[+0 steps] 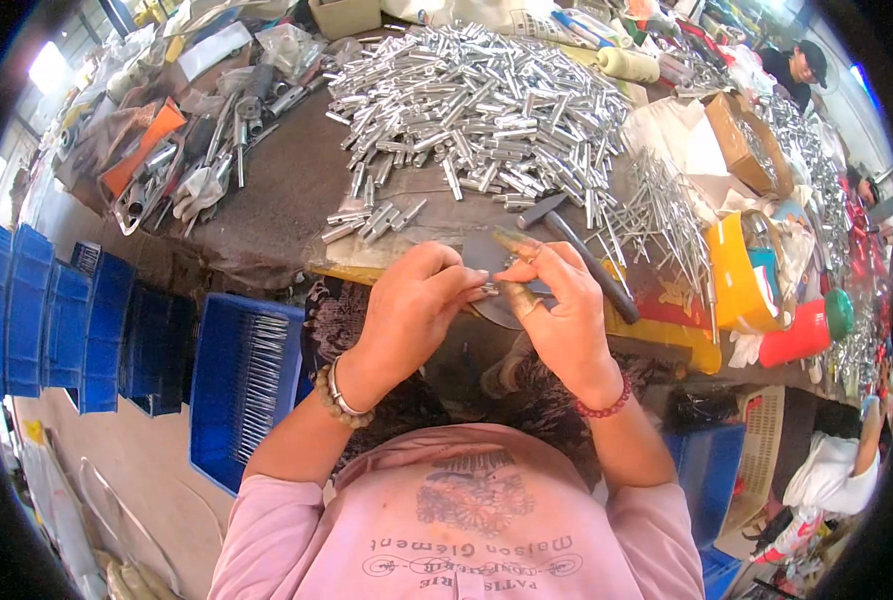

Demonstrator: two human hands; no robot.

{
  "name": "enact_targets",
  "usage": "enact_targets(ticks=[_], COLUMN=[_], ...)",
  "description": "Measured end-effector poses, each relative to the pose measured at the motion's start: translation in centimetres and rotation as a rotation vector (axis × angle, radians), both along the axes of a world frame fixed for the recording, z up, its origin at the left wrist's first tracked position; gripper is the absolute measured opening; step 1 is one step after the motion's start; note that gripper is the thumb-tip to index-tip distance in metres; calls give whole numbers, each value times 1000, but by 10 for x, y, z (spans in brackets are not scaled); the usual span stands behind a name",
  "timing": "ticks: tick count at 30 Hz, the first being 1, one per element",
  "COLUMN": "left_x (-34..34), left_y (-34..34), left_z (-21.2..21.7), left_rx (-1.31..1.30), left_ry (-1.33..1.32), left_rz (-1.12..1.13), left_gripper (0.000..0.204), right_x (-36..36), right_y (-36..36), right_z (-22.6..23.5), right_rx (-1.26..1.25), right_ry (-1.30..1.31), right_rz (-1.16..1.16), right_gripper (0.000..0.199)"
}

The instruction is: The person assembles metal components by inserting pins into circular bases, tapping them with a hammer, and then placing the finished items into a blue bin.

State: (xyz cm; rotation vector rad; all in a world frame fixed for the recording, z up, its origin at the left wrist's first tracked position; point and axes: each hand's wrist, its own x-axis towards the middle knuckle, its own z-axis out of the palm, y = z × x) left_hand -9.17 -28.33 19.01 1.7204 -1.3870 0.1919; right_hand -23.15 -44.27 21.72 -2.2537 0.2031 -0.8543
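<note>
My left hand [418, 298] is closed in a pinch at the table's front edge, on a small silvery metal part [489, 288] of which only the end shows. Close beside it, my right hand [569, 308] is also closed, its wrapped fingertips meeting near that part; what they grip is too small to make out. Behind the fingertips is a dark grey plate [482, 250], partly covered by my hands. A hammer [606, 282] lies just right of it. Several short metal tubes [376, 220] lie beyond my left hand, in front of a large heap of similar tubes [476, 105].
Thin metal rods [666, 215] lie spread at the right, near a yellow container [736, 270] and a red cup [794, 335]. A blue crate [198, 400] of metal pieces stands at my left, beside stacked blue bins [51, 320]. A co-worker [796, 75] is at far right.
</note>
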Motion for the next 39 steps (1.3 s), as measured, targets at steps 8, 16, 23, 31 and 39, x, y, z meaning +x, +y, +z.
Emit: enact_targets(ticks=[8,16,23,31,39], left_x=[-1,0,-3,-2,-6], left_y=[0,0,-2,0,-1], left_z=[-1,0,3,4,4], left_rx=[-16,-13,2,67,53], left_ry=[7,-7,33,4,51], left_rz=[-3,2,12,31,33], left_gripper=[28,27,19,22,25], right_x=[5,10,5,-26,-34], right_y=[-1,-2,0,-26,-53], right_z=[1,7,6,25,11], right_rx=[-111,-145,-255,-319,-409], right_ry=[-46,-8,60,182,254], right_rz=[25,40,30,-172,-303], right_gripper=[48,48,42,38,46])
